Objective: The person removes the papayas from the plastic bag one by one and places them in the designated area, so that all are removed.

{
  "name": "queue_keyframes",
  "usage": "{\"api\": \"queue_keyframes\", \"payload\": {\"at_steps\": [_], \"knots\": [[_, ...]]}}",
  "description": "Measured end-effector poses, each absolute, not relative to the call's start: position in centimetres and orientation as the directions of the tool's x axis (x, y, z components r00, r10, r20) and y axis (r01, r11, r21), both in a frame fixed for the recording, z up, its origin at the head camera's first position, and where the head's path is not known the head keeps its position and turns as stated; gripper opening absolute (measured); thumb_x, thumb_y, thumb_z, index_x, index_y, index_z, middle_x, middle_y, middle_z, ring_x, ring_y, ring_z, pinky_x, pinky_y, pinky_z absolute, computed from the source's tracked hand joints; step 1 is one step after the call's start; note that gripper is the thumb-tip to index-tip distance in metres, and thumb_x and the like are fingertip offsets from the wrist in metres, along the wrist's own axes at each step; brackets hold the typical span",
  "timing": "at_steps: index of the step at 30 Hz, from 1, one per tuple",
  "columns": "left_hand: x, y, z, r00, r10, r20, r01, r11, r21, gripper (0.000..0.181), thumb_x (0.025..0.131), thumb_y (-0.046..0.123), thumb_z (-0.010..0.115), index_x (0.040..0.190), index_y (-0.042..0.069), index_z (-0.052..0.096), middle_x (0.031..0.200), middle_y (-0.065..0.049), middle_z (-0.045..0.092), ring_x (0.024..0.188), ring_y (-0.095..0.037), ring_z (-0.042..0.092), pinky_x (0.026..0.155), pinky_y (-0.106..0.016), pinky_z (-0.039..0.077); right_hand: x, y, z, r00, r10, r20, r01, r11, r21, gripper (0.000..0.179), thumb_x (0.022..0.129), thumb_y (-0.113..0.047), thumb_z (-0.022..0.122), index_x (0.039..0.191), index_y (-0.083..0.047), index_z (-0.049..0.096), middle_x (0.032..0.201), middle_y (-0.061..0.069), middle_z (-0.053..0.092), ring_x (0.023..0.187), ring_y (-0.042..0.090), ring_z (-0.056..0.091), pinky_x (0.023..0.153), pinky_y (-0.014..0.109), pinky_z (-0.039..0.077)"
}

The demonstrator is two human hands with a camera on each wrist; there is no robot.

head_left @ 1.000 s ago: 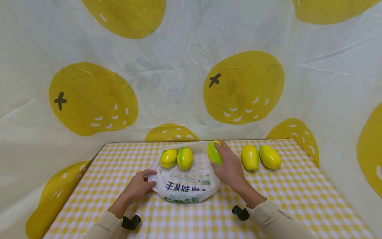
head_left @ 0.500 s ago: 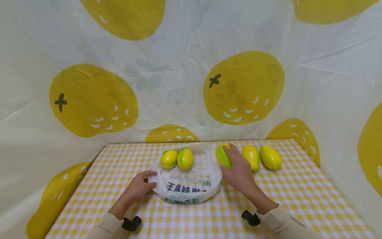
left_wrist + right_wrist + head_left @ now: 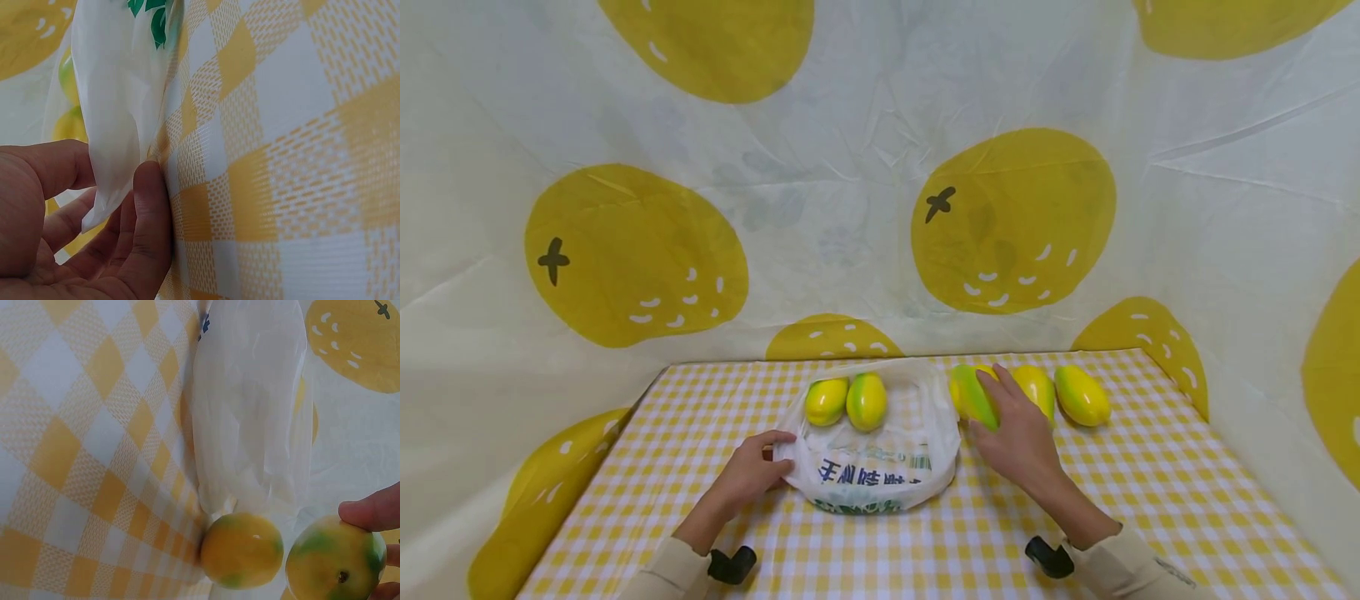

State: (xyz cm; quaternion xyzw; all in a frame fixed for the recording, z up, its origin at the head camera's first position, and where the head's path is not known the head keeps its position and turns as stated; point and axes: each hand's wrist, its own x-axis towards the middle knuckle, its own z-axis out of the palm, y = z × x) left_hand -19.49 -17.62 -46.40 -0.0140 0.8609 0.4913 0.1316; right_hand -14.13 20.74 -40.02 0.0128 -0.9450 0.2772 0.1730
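My left hand [image 3: 748,471] holds the left edge of a white plastic bag [image 3: 880,496] with printed lettering; in the left wrist view its film [image 3: 115,100] passes between thumb and fingers. Two glossy yellow-green mangoes [image 3: 867,402] show side by side within the bag's wide mouth. Just right of the bag, my right hand [image 3: 1015,433] grips another mango [image 3: 976,400]. The right wrist view has thumb and fingers at this held mango's [image 3: 334,562] side, with one more mango [image 3: 242,550] on the cloth close by the bag.
Two more mangoes stand to the right: one [image 3: 1037,387] partly behind my right hand, the other [image 3: 1081,396] beyond it. A yellow-checked cloth [image 3: 1150,500] covers the table. A fruit-printed sheet [image 3: 835,250] hangs behind the table and at both sides.
My right hand has moved right, away from the bag's right rim, carrying the mango with it. The left hand stays at the bag's left edge.
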Motion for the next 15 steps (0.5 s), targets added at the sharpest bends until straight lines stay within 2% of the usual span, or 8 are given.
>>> {"api": "queue_keyframes", "payload": {"at_steps": [6,13,15], "knots": [[-19.5,-17.6,-46.6,-0.962,0.113,-0.247,-0.157,0.509,0.846,0.043,0.093,0.007,0.071,0.135,0.005,0.065,0.122,-0.021,0.067,0.087,-0.019,0.066,0.073,-0.033,0.061,-13.7,21.2,-40.0,-0.936,0.078,0.345,-0.119,0.850,-0.514,0.067,0.089,-0.012,0.073,0.152,-0.006,0.051,0.163,0.023,0.041,0.139,0.049,0.052,0.105,0.065,0.049],[-19.6,-17.7,-46.5,-0.963,0.103,-0.250,-0.161,0.524,0.837,0.043,0.093,0.009,0.072,0.136,0.006,0.066,0.122,-0.020,0.067,0.087,-0.019,0.066,0.073,-0.033,0.060,-13.1,21.7,-39.9,-0.921,0.067,0.384,-0.144,0.857,-0.495,0.066,0.088,-0.011,0.074,0.150,-0.006,0.053,0.161,0.022,0.044,0.136,0.049,0.054,0.091,0.062,0.054],[-19.6,-17.7,-46.5,-0.962,0.104,-0.251,-0.161,0.525,0.835,0.043,0.093,0.009,0.072,0.136,0.006,0.065,0.122,-0.020,0.067,0.087,-0.018,0.066,0.073,-0.033,0.061,-13.0,21.8,-39.9,-0.921,0.068,0.384,-0.143,0.857,-0.494,0.066,0.088,-0.010,0.074,0.150,-0.005,0.053,0.161,0.022,0.044,0.135,0.049,0.054,0.092,0.063,0.054]]}}
